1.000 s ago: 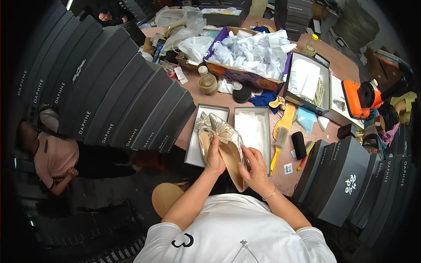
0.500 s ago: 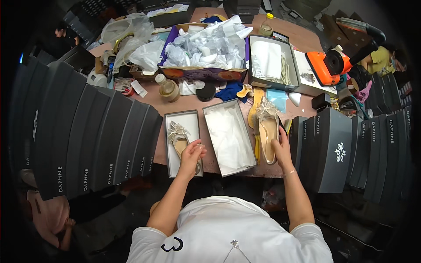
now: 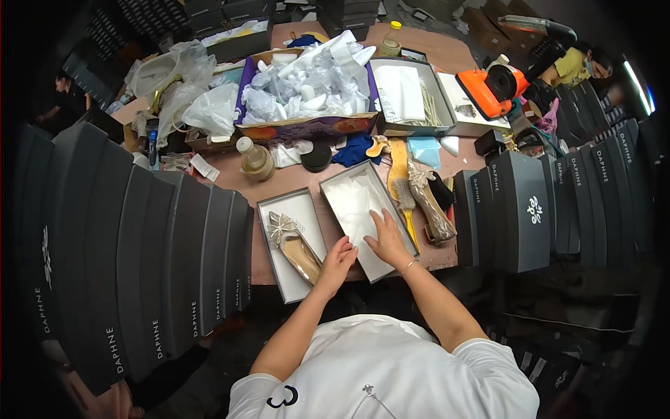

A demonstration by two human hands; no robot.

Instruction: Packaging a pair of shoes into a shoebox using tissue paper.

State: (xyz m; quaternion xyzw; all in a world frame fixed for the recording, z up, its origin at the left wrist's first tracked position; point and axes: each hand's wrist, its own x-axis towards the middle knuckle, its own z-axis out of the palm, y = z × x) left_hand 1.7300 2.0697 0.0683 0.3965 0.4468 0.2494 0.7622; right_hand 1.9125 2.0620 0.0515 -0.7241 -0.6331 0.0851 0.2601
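Observation:
My right hand (image 3: 388, 241) reaches over the shoebox (image 3: 407, 236) lined with white tissue paper (image 3: 351, 204). Its fingers are spread against the paper. Close beside it, my left hand (image 3: 336, 267) hovers by the box's near left edge, fingers extended and nothing seen in them. A grey-white box part (image 3: 285, 285) lies to the left, holding a flat shoe (image 3: 299, 253) with a shiny bow, insole up. The matching shoe (image 3: 434, 213) rests tilted on its side at the right, with its bow away from me. A yellow-handled brush (image 3: 405, 199) lies alongside it.
Stacked dark shoeboxes (image 3: 143, 251) wall the left side, and more shoeboxes (image 3: 520, 209) stand right. Behind are a carton (image 3: 307, 126) of plastic wrapping, a glass bottle (image 3: 257, 164), a round black tin (image 3: 316, 158), blue cloth (image 3: 357, 149) and an orange device (image 3: 492, 91).
My right hand has let go of the right shoe, now turned on its side, and moved left onto the tissue. My left hand has left the left shoe and moved right.

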